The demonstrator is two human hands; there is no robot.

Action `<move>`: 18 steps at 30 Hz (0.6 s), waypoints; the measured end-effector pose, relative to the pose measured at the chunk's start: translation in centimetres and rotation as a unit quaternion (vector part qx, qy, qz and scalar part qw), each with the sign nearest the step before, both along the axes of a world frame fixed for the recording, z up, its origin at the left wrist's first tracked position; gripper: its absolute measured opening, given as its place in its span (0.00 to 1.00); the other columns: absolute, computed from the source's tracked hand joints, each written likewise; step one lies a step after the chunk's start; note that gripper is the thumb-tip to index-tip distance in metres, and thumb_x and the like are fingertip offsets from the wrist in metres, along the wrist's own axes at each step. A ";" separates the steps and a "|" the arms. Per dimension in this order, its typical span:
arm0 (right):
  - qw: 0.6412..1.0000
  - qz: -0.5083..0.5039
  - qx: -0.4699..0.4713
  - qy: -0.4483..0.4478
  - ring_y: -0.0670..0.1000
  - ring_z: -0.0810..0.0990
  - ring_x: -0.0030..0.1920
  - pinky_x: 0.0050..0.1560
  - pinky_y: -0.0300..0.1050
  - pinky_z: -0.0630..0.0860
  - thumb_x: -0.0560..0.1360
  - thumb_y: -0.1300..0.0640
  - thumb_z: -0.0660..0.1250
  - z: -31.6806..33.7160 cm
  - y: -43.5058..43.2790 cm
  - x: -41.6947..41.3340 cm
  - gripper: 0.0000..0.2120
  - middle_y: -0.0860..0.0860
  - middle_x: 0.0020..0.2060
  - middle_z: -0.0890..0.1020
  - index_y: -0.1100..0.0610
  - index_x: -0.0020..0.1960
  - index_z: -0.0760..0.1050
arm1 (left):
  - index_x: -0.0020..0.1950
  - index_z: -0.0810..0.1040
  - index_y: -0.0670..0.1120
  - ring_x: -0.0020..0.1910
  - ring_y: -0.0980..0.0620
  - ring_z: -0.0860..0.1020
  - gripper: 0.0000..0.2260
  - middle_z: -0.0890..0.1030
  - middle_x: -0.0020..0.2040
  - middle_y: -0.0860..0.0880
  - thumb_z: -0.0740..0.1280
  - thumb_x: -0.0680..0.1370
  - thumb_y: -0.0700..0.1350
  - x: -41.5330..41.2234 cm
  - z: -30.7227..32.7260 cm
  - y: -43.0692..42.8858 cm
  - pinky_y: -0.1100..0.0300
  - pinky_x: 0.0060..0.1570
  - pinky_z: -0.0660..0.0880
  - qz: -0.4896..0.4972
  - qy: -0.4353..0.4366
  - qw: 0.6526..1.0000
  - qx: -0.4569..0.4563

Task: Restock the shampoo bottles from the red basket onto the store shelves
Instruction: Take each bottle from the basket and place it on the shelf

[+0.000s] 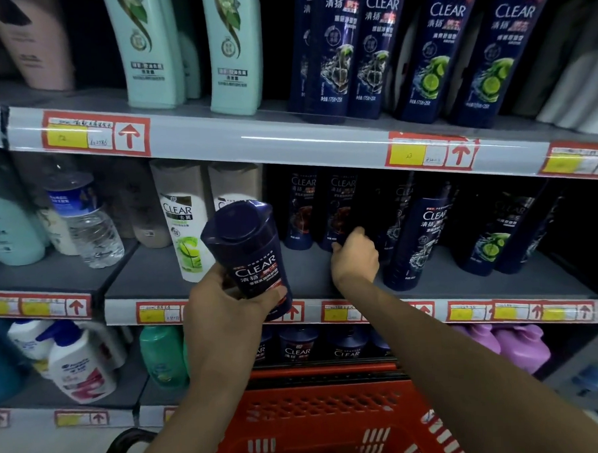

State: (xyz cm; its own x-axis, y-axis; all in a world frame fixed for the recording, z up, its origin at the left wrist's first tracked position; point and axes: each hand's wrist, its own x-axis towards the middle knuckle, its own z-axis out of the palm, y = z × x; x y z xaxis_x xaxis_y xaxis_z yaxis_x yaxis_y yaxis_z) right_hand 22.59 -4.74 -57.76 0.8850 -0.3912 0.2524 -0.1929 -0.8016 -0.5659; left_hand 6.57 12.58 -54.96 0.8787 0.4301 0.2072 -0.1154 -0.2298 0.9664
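Grey metal middle shelf point(440, 285) ahead of you, red plastic mesh basket point(333, 420) below its front edge. Your left hand point(222, 308) grips a dark blue Clear shampoo bottle point(254, 259) by its base, at that front edge. Your right hand point(355, 258) curls round a standing dark blue bottle point(341, 207) mid-shelf.

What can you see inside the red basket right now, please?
Only the red basket shows its own slotted walls; no bottle is visible in it. The left forearm, right forearm and the frame's lower edge hide the rest.
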 end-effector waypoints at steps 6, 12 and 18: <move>0.986 0.137 0.051 -0.076 0.56 0.81 0.55 0.54 0.54 0.79 0.77 0.67 0.64 0.7 -1.1 -4.5 0.22 0.52 0.57 0.81 0.55 0.69 0.73 | 0.52 0.82 0.55 0.45 0.59 0.85 0.18 0.87 0.44 0.59 0.83 0.67 0.43 0.3 0.3 -2.0 0.49 0.49 0.83 -0.013 -0.039 0.998 0.049; 0.941 0.308 0.106 -0.090 0.45 0.80 0.55 0.55 0.47 0.80 0.71 0.69 0.68 -0.1 -2.2 -10.5 0.28 0.46 0.56 0.82 0.48 0.67 0.75 | 0.51 0.85 0.47 0.43 0.64 0.84 0.14 0.86 0.41 0.59 0.82 0.68 0.41 1.8 -0.4 -4.3 0.60 0.46 0.81 -0.046 -0.034 0.994 0.089; 0.940 0.323 0.073 -0.087 0.49 0.79 0.62 0.59 0.48 0.77 0.77 0.56 0.72 0.5 -3.4 -11.0 0.22 0.47 0.62 0.82 0.46 0.70 0.75 | 0.56 0.82 0.51 0.48 0.57 0.85 0.21 0.86 0.46 0.57 0.83 0.65 0.47 3.1 -1.3 -5.4 0.53 0.50 0.82 -0.064 -0.048 0.990 0.120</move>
